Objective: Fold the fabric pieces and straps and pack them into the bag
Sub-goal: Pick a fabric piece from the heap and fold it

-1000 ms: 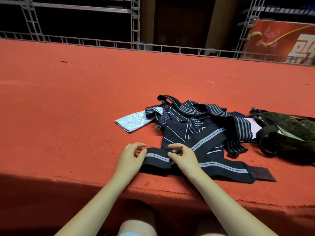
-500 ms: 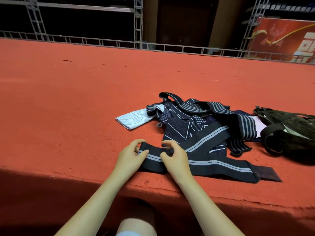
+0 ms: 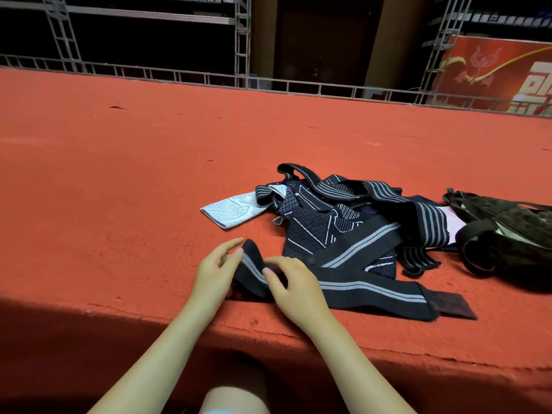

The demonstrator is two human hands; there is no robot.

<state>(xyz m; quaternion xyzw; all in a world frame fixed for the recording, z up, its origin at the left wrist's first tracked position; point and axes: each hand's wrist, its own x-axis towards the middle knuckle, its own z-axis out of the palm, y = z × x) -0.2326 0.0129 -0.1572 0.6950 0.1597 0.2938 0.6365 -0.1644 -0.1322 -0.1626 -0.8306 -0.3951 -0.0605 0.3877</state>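
At the near edge of the red carpet [image 3: 119, 180], the left hand [image 3: 215, 273] pinches the raised end of a black strap [image 3: 352, 289] between thumb and fingers, and the right hand [image 3: 294, 283] just beside it curls its fingers over the same end, so both have hold of it. The strap runs flat to the right toward a dark tab [image 3: 454, 306] at its far end. It looks light, limp and probably stretchy, so it should roll easily but may spring loose; holding the rolled end firmly seems best. Behind it lies a white sleeve [image 3: 230, 210], then a tangled pile of dark striped fabric [image 3: 343, 216], likely soft and prone to snagging. The bag [image 3: 507, 231] sits at the far right, touching the pile
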